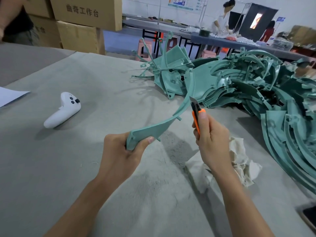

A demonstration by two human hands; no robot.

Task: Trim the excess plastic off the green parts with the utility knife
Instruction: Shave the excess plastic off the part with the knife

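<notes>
My left hand (119, 151) grips the near end of a curved green plastic part (153, 129), which arcs up and away over the table. My right hand (210, 139) holds an orange and black utility knife (196, 113) with its blade out. The blade tip rests against the inner edge of the part's rim, about midway along the curve. A large heap of similar green parts (248, 86) lies on the right side of the table.
A white game controller (63, 110) lies on the grey felt table (85, 168) to the left. A crumpled cloth (239, 161) sits under my right wrist. A phone (309, 218) lies at the right edge. Cardboard boxes (82, 23) stand behind, with people at far tables.
</notes>
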